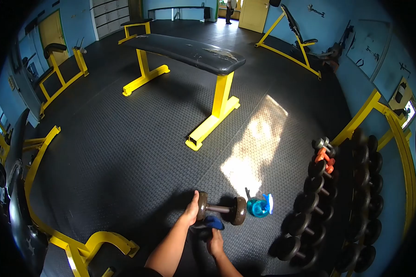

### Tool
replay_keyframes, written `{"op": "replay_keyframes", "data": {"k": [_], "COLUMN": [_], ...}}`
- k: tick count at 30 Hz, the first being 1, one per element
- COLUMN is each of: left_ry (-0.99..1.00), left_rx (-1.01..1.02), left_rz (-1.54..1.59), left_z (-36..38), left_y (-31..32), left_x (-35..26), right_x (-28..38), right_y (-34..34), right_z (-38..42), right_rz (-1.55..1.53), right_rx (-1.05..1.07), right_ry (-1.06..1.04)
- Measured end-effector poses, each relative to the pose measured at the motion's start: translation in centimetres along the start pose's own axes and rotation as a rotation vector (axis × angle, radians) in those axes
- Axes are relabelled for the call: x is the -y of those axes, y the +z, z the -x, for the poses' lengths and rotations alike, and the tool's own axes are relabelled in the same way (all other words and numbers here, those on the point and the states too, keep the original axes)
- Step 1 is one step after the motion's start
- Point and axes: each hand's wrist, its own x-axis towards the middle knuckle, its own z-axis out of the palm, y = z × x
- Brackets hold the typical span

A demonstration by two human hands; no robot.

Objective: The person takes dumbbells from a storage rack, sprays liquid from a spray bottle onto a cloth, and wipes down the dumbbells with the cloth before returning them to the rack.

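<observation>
A dumbbell (219, 209) with brown, worn-looking heads and a metal handle is in front of me, low in the view. My left hand (191, 211) grips its left head from the outer side, thumb up along the edge. Just below the handle, my right hand (215, 243) is closed on a dark blue cloth (213, 223), which overlaps the underside of the left head. Close to the right head stands a translucent blue spray bottle (258, 207) with a blue and white top.
On the right, a rack of several black dumbbells (300, 225) runs away from me, with orange dumbbells (325, 159) at its far end. A black-padded bench (189, 51) on yellow legs stands ahead. Yellow-framed equipment (69, 240) is at left. A person (229, 10) stands by the far doorway.
</observation>
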Motion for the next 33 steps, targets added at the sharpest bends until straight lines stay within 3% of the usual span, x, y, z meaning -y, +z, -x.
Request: {"op": "replay_keyframes", "data": {"k": [1,3,5,7,9,11,14,15,17,19,20,21,23,24,25,27,29,30,31,33], "left_ry": [0.052,0.103,0.13,0.17,0.109,0.33,0.329,0.326,0.33,0.323,0.302,0.28,0.24,0.276,0.314,0.321,0.337,0.319,0.294,0.288], "left_rx": [-0.053,-0.107,-0.118,-0.111,-0.109,-0.241,-0.363,-0.367,-0.234,-0.308,-0.242,-0.178,-0.159,-0.179,-0.2,-0.228,-0.256,-0.247,-0.241,-0.253], "left_rz": [-0.035,-0.064,-0.105,-0.149,-0.156,-0.402,-0.509,-0.513,-0.408,-0.452,-0.363,-0.276,-0.252,-0.29,-0.326,-0.4,-0.477,-0.482,-0.483,-0.518], "left_z": [0.9,3.2,5.7,2.8,2.8,2.1,2.1,2.2,1.6,2.6,2.7,2.8,2.9,1.6,0.8,1.1,2.1,2.3,2.6,2.2], "left_y": [0.9,2.8,4.3,2.4,2.3,2.6,3.0,2.7,2.4,3.2,2.8,2.4,2.4,1.7,1.6,1.7,2.4,2.5,2.5,2.0], "left_x": [-0.6,-1.8,-3.1,-1.0,-0.3,0.2,0.5,0.4,-0.2,-0.1,0.2,0.3,-0.4,0.4,0.6,0.6,0.0,-0.3,0.1,0.7], "right_x": [0.6,0.3,11.1,10.5,9.6,6.6,10.7,10.2,8.7,3.8,4.9,7.4,3.5,4.1,3.3,-0.6,-10.1,-5.0,-2.9,-3.3], "right_y": [0.2,2.0,6.4,7.5,6.9,6.2,7.1,7.2,6.9,5.7,5.6,6.4,5.7,5.9,6.4,6.3,6.4,7.6,8.7,9.1], "right_z": [-0.9,-5.5,-5.4,-10.6,-16.7,-21.3,-20.3,-20.2,-19.6,-16.9,-13.2,-8.2,-4.3,-2.1,-1.3,0.0,-1.0,-0.7,-1.2,-2.0], "right_rz": [-0.079,0.099,0.405,0.439,0.519,0.412,0.409,0.405,0.716,0.285,0.192,0.421,0.254,0.327,0.192,0.223,0.477,0.265,-0.045,-0.265], "right_rx": [-0.012,-0.025,0.007,-0.072,0.029,-0.019,0.059,0.062,0.124,0.085,0.07,-0.067,-0.053,-0.11,-0.163,-0.161,-0.121,-0.146,-0.276,-0.461], "right_ry": [0.073,0.057,-0.126,-0.182,0.087,0.282,0.419,0.423,0.193,0.131,0.001,-0.059,-0.135,0.017,0.222,0.328,-0.132,0.028,0.358,0.4]}}
